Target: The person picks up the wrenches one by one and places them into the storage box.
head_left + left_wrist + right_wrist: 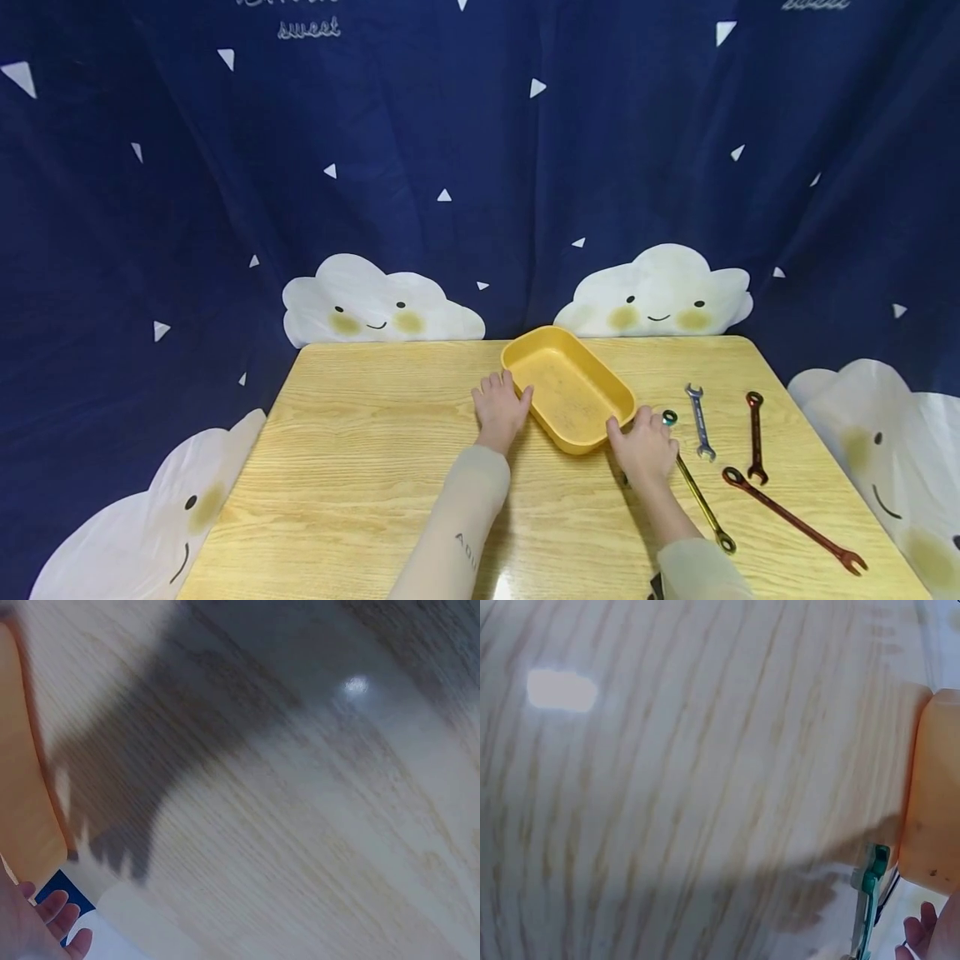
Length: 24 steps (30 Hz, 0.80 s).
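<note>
Both spread, left grip (500,411) and right grip (646,448) touch the yellow tray (566,392), long axis slanting upper-left to lower-right.

The tray (564,398) is coloured yellow; beneath it, the surface (375,433) is wood-grained; behind it, navy cloth (420,125) is patterned with white clouds (375,283).

left sleeve (456,525) pale beige | dark lettering (466,550) | right sleeve (701,571) pale beige
</note>
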Available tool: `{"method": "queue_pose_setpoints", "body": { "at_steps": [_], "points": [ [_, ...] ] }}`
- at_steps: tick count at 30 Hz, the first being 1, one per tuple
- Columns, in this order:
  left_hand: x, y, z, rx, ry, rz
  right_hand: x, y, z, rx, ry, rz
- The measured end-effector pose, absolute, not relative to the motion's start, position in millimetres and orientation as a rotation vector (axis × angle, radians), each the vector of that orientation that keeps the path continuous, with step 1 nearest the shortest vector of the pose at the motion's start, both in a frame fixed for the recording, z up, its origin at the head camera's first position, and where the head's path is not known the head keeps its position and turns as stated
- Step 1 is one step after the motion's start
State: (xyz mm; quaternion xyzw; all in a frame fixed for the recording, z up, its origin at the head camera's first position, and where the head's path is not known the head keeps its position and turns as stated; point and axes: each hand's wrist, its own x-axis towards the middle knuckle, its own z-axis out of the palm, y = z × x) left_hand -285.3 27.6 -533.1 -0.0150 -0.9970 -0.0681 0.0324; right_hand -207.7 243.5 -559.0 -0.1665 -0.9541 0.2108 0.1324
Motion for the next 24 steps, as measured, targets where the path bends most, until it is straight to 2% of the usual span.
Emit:
{"method": "queue_pose_setpoints", "body": {
  "at_steps": [24],
  "points": [
    [-287.9, 29.1, -530.1, -0.009, -3.118, -0.238, -210.5, 241.1, -560.2, -0.492, -2.785, 0.619]
  ]
}}
